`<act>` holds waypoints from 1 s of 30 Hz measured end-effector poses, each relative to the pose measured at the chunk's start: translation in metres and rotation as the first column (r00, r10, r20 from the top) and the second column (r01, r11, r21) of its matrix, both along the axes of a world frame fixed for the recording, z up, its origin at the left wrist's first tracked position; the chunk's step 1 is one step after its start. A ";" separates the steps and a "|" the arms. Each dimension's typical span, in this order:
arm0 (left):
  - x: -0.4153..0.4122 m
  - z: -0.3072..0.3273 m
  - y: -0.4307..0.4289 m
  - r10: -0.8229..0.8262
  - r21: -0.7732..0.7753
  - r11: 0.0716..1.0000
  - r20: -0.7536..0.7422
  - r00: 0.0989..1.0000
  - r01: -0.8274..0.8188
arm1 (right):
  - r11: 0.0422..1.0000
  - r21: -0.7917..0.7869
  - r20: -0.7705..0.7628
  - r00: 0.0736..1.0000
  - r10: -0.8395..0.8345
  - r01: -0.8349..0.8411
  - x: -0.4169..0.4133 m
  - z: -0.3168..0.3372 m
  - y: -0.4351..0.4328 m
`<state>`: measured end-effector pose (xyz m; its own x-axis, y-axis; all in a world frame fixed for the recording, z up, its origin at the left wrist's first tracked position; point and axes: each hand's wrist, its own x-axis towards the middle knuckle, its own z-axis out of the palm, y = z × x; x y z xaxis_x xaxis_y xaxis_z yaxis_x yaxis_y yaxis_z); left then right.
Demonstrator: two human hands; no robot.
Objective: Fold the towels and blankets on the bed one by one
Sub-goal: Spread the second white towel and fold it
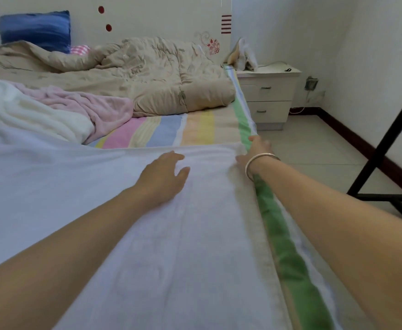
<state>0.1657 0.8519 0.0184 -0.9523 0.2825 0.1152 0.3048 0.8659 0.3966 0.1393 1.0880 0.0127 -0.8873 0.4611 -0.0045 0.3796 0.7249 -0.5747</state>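
Small bedroom, pale walls, tiled floor (314,144), white nightstand (269,96) with two drawers beside the bed's head. The bed (195,125) carries a sheet striped in pastel colours, with a green band along its right edge. At the head end lie a crumpled beige quilt (147,75) and a blue pillow (35,29), which leans against the white headboard (159,17). A pink blanket (88,103) lies bunched at mid-left, touching a rumpled white blanket (28,115) beside it. A black metal frame (385,139) stands on the floor at far right. Nearest the camera, a white towel (147,246) is spread flat across the bed, its far edge running straight across the stripes and its right edge lying along the green band. Both arms are bare and reach forward, nearly straight. The left hand (164,175) rests palm down on the towel just short of its far edge, fingers loosely spread and fairly straight, gripping nothing. The right hand (254,151) is at the towel's far right corner, at the bed's edge, back of the hand upward, thumb toward the towel and fingers pointing along the green band; whether it pinches the corner or only touches it cannot be made out. A silver bangle (259,156) sits on the right wrist. The hands are near each other but apart.
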 end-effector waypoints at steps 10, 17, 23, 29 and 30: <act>0.195 -0.010 0.007 -0.138 -0.228 0.963 0.028 0.990 0.141 | 0.762 0.303 0.360 0.809 0.464 -0.572 0.293 0.001 -0.092; 0.330 -0.019 -0.026 -0.393 -0.285 0.873 0.070 0.917 0.396 | 0.858 0.393 0.437 0.888 0.141 -0.329 0.386 -0.003 -0.094; 0.418 -0.012 -0.091 -0.484 -0.183 0.851 0.094 0.870 0.493 | 0.869 0.443 0.291 0.952 0.092 -0.219 0.462 0.015 -0.168; 0.469 -0.018 -0.238 -0.249 -0.297 0.921 0.044 0.967 0.251 | 0.847 0.357 0.343 0.899 0.273 -0.394 0.529 -0.004 -0.296; 0.479 -0.017 -0.268 -0.211 -0.315 0.925 0.047 0.976 0.215 | 0.839 0.350 0.341 0.891 0.300 -0.417 0.539 -0.006 -0.323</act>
